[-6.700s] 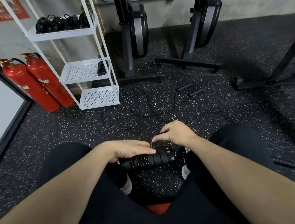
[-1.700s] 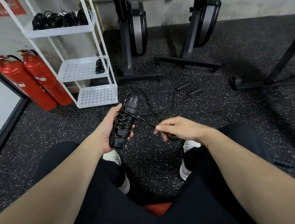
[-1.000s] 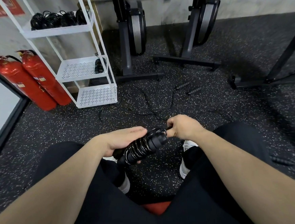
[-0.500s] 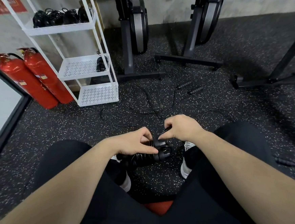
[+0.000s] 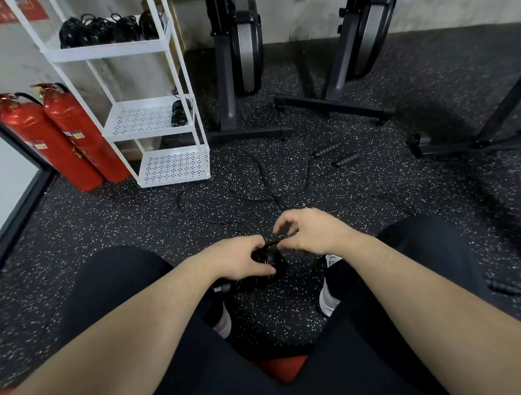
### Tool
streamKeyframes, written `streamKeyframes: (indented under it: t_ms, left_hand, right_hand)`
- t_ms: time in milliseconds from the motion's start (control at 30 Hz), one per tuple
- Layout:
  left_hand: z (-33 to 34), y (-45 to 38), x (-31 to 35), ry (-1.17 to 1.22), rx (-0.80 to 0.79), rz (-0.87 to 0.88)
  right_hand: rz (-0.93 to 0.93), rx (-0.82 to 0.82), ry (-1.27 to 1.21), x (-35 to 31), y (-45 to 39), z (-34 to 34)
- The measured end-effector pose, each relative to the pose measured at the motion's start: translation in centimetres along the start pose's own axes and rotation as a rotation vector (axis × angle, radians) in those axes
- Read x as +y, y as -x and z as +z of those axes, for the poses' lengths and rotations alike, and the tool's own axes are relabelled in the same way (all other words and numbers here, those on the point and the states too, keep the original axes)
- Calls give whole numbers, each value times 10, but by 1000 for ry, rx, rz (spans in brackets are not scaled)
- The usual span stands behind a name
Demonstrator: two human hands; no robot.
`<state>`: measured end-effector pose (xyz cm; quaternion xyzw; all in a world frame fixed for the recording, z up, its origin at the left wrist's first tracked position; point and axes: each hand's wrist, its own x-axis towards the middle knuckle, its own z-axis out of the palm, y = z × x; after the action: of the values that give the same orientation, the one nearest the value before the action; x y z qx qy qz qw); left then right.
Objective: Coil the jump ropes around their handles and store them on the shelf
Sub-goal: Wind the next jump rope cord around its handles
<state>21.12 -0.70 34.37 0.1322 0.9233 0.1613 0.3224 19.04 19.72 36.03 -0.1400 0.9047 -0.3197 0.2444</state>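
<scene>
Tucking the cord end: we grip the wrapped handles [image 5: 265, 261] in our left hand [image 5: 237, 259], right hand [image 5: 308, 230] pinches the cord. Coiled bundles [image 5: 107, 29] sit on the shelf [image 5: 108, 57]; loose rope [image 5: 334, 155] on floor remains.

One head-worn wide-angle view looks forward and down from close above the hands [image 5: 280, 248], taking in the near knees, floor [image 5: 95, 225], and far-left shelf [image 5: 153, 120]
</scene>
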Motion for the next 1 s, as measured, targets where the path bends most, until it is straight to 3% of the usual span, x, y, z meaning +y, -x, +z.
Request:
streamKeyframes:
  t_ms: [100, 233, 300, 567, 767, 900, 1000]
  left_hand:
    - [3, -4, -3, -51, 80, -40]
    - [6, -6, 0, -37, 158, -105]
    - [8, -6, 5, -30, 224, -133]
    - [6, -8, 11, 195, 400, -213]
    - [2, -13, 0, 515, 395, -144]
    - [-1, -13, -4, 770, 394, -137]
    - [-1, -13, -2, 987, 353, -180]
  right_hand:
    - [89, -99, -154, -3, 2, 3]
    - [111, -130, 83, -8, 2, 6]
    - [170, -143, 55, -14, 3, 5]
    - [160, 20, -69, -24, 1, 15]
    - [-44, 32, -38, -19, 3, 14]
    - [-53, 16, -113, -17, 3, 8]
    - [-31, 10, -37, -19, 6, 5]
